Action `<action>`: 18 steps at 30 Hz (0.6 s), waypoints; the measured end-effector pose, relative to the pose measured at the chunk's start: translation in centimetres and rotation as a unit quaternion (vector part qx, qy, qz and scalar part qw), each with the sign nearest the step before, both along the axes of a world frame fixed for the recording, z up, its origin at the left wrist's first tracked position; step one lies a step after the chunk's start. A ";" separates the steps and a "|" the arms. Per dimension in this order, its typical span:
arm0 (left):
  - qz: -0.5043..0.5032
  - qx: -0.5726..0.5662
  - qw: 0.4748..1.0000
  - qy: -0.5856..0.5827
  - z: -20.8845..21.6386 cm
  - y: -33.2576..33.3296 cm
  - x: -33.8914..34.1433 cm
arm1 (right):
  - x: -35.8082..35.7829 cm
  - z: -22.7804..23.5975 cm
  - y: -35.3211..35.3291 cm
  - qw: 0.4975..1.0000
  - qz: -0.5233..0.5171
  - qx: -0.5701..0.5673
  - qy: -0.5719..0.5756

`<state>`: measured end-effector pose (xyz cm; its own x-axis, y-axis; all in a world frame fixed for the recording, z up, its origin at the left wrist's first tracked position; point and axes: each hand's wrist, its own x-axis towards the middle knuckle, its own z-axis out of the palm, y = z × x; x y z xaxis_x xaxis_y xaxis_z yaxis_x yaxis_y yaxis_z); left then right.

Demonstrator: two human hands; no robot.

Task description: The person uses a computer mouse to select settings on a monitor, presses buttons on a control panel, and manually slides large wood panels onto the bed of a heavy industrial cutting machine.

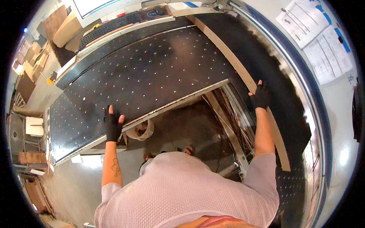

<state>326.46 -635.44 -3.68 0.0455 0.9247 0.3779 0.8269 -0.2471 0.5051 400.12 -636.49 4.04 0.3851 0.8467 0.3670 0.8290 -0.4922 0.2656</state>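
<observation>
Both of my hands wear black fingerless gloves. My left hand [113, 123] rests at the front edge of a dark table [125, 85] dotted with small pale studs. Its thumb and a finger are stretched out and apart, with nothing held. On the right, a long, thin wooden strip [228, 53] runs from the far edge toward me, appearing curved in this view. My right hand [260, 97] is on it, thumb at the left edge and a finger past the right edge. The other fingers are hidden by the glove and hand.
A keyboard [110, 32] and a mouse [159, 10] lie on a shelf beyond the table. Papers [315, 41] hang on the right wall beside a metal rail [279, 41]. Below the table's notch stands a pale bucket [141, 131]. Wooden pieces [36, 60] are stacked far left.
</observation>
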 end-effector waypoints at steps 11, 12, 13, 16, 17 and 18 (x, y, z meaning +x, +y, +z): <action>0.079 -0.011 0.996 0.035 -1.4 -5.2 -23.4 | -36.9 -5.0 6.4 0.844 0.385 0.088 0.363; 0.101 0.009 0.992 0.071 -1.9 -6.1 -26.2 | -41.7 -5.0 6.2 0.836 0.404 0.052 0.368; 0.109 0.042 0.987 0.112 -1.5 -5.4 -27.8 | -44.4 -4.4 5.4 0.830 0.412 0.033 0.375; 0.129 0.053 0.980 0.142 -2.4 -6.3 -31.5 | -51.9 -8.6 5.4 0.843 0.412 0.080 0.336; 0.143 0.056 0.975 0.158 -2.7 -6.8 -31.7 | -52.9 -8.3 5.3 0.845 0.407 0.088 0.336; 0.131 0.058 0.981 0.130 -2.2 -6.9 -30.7 | -53.1 -7.4 4.8 0.853 0.394 0.076 0.333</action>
<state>295.75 -642.36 -5.86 -0.0786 0.8694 0.4878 0.9669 -0.0527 0.2497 347.04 -631.66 -3.39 -0.1154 0.9013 0.4176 0.8605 0.3008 -0.4113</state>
